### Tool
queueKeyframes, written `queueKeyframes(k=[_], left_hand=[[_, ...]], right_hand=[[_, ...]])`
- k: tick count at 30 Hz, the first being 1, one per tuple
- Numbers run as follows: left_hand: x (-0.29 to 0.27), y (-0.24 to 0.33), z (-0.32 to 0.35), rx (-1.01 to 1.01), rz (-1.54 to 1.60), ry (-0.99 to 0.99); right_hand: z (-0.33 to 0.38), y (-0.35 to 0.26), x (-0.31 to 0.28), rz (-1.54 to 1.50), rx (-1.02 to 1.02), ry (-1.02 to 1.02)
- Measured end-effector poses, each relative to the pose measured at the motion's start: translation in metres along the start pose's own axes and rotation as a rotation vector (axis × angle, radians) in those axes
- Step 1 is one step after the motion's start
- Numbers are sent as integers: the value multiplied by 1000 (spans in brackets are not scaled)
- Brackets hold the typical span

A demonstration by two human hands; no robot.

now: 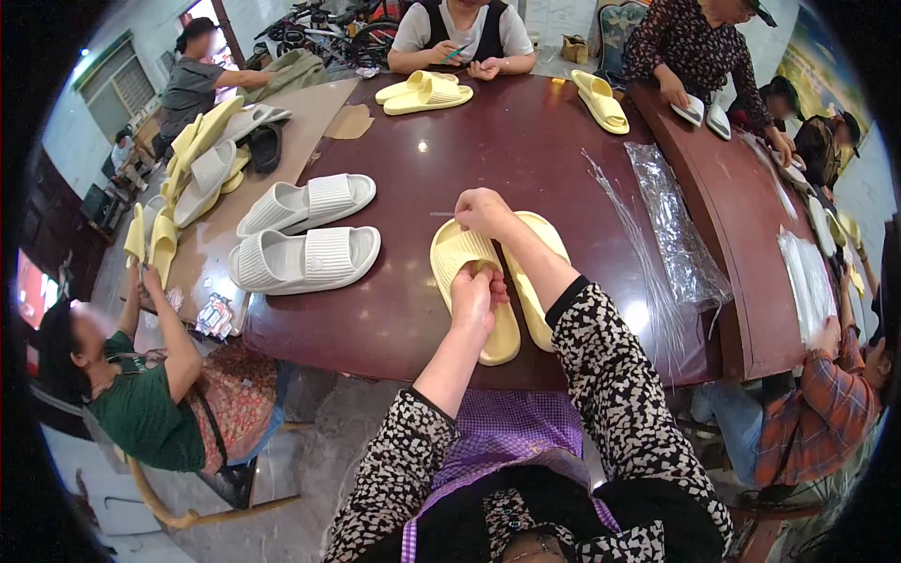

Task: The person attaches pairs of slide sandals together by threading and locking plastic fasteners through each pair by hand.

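A pair of pale yellow slippers [507,336] lies in front of me on the dark red table [404,324], toes pointing away. The fingers of my left hand [477,296] are bent together at the foot opening of the left slipper, partly under its ribbed strap; what they pinch, if anything, is hidden. My right hand [484,212] is closed over the toe end between the two slippers, its forearm crossing above the right slipper. Its fingertips are turned away from view, so I cannot make out what they hold. Left of the pair are grey slippers [343,258], side by side.
At right lie thin clear ties [648,281], a plastic bag [671,225] and a raised board [723,225]. More yellow slippers [427,98] sit at the far edge; a slipper pile [206,169] is at left. Co-workers surround the table, one [141,385] handling yellow slippers at near left.
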State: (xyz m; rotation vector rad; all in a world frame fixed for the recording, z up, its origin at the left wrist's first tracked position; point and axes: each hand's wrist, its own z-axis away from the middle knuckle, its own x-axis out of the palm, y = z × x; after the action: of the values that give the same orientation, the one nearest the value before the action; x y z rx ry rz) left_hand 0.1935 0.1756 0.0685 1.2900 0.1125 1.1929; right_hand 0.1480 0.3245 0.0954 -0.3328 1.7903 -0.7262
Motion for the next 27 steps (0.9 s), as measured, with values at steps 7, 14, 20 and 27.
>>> queueKeyframes(k=[7, 14, 20, 27], left_hand=[[-10, 8, 29, 47, -113, 4], [5, 65, 9, 624, -573, -5], [9, 61, -51, 467, -657, -296], [7, 57, -62, 337, -531, -419]], right_hand=[[25, 5, -21, -696, 265, 335], [65, -20, -38, -853, 112, 310], [74, -14, -25, -919, 88, 411], [82, -7, -27, -960, 117, 448]])
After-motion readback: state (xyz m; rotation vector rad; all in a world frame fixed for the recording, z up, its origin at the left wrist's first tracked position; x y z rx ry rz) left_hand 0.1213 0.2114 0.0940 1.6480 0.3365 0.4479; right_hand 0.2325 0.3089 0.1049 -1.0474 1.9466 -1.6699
